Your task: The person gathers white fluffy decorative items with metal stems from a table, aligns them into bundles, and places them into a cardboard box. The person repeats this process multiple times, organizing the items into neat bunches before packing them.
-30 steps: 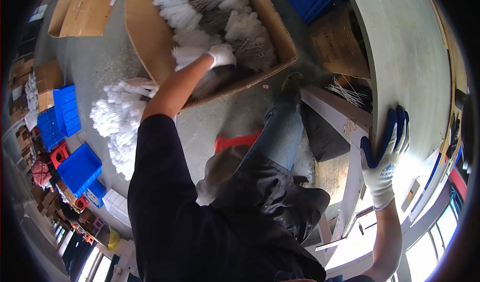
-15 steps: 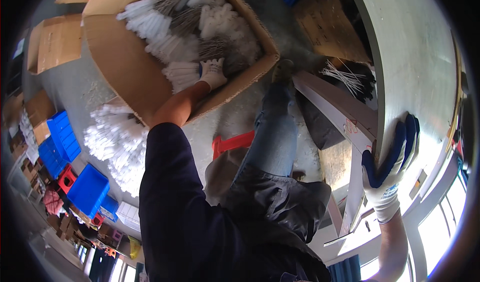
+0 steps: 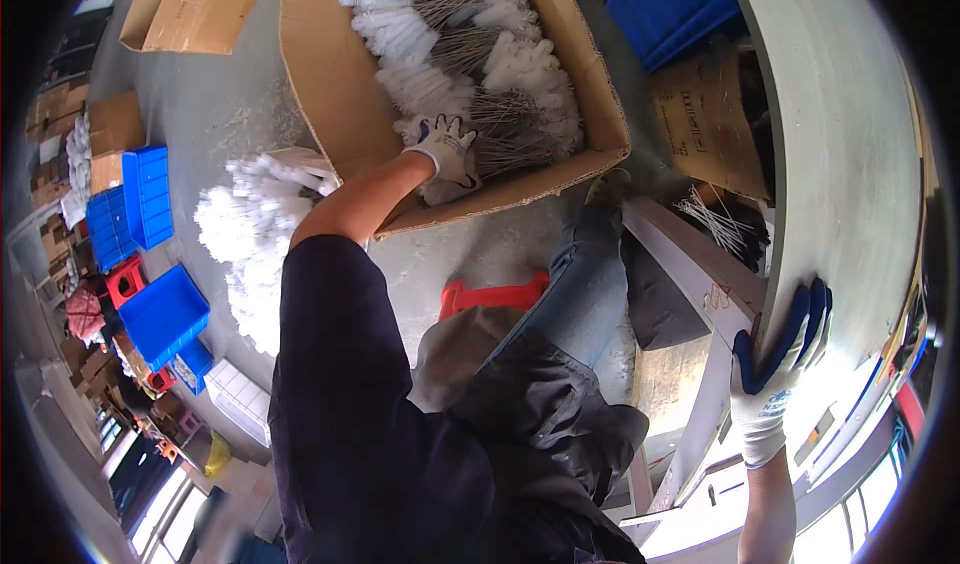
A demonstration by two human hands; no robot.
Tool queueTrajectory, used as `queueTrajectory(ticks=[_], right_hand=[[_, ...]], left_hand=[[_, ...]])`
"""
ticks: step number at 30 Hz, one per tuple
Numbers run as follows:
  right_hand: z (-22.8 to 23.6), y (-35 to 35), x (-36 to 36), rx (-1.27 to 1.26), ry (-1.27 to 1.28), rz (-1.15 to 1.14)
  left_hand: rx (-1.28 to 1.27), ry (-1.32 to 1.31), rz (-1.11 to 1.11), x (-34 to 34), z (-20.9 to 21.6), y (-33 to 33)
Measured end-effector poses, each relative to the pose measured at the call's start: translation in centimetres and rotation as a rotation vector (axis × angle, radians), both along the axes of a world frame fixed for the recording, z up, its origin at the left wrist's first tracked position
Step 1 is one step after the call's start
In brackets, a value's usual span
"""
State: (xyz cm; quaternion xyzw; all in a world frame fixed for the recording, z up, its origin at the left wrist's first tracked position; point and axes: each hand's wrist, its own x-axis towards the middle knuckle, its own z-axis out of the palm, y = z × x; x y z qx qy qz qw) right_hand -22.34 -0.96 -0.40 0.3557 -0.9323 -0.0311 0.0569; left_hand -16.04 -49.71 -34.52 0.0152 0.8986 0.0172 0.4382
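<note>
A large open cardboard box (image 3: 335, 84) holds several bundles of white-bristled brushes (image 3: 410, 34) with thin twisted wire stems (image 3: 510, 129). Inside it, near the front left corner, my left hand (image 3: 445, 152) lies over a brush bundle in a white and blue glove. Its fingers are stretched and slightly apart, and the bristles under the palm are partly hidden. At the right, my gloved right hand (image 3: 782, 374) rests on the edge of a pale grey-green tabletop (image 3: 845, 164), fingers lying flat and thumb apart.
A pile of white brushes (image 3: 250, 234) stands left of the box. A red stool (image 3: 495, 294) is by my leg. Blue bins (image 3: 165, 314) and cartons (image 3: 205, 9) lie farther left. Under the table are a carton (image 3: 712, 124) and loose white rods (image 3: 712, 226).
The view has turned, so the box sits farther right in the picture. My left hand's fingers, more curled before, are now spread over the bristles. My right hand stays at the table edge.
</note>
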Motion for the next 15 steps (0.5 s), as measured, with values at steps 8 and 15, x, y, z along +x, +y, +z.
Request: queueTrajectory(ticks=[8,15], right_hand=[[0.6,-0.7,-0.3,0.013,-0.095,-0.031],[-0.1,-0.1,-0.6,0.028,-0.108,-0.048]], left_hand=[[0.006,0.039,-0.028,2.4,-4.1,0.6],[0.037,0.145,-0.095,3.3,-9.7,-1.7]])
